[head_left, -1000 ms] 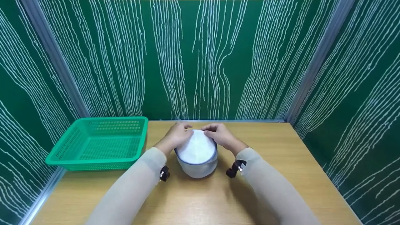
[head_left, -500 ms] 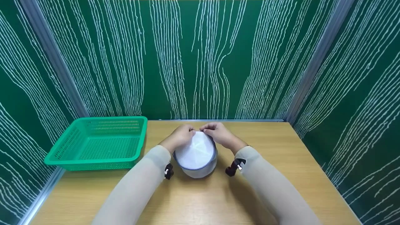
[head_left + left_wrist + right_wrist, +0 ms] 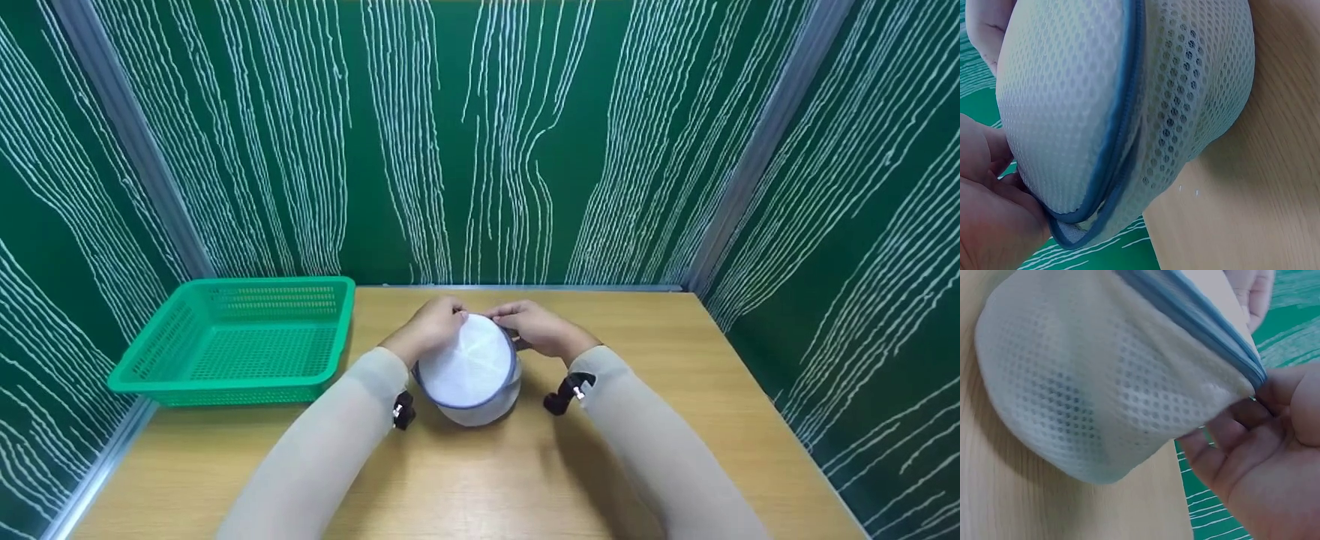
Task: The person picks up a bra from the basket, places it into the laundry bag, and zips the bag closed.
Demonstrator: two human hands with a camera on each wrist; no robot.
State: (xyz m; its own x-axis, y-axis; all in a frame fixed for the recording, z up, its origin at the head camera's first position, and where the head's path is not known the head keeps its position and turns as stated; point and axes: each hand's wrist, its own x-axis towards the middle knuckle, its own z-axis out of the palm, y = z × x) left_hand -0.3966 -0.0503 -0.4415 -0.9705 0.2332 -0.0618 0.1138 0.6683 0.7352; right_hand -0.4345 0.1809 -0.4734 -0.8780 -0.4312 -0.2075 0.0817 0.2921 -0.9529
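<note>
White mesh laundry bag (image 3: 466,364) with blue zipper trim (image 3: 1123,95) sits on the wood-grain table (image 3: 480,487), right of the green plastic basket (image 3: 225,386) and well apart from it; bag is rounded, its pale flat top tilted toward the person; left hand (image 3: 435,322), the one nearer the basket, pinches the blue-edged rim at the bag's far side, fingers curled in, tips partly hidden by the mesh; right hand (image 3: 541,330), farther from the basket, pinches the rim beside it, thumb and bent fingers meeting at the end of the blue band; near the left hand two blue edges stand apart with a small gap between; holes on the bag's side look darker in one patch, can't tell why from here; light sleeves (image 3: 322,450) cover both forearms, a black wrist camera (image 3: 403,411) at the left cuff, another on the right; basket has slotted walls and a perforated floor; behind the basket rise green panels (image 3: 296,150) with wavy white lines, grey metal posts (image 3: 135,135) at the corners, one just behind the basket, one well to its right.
</note>
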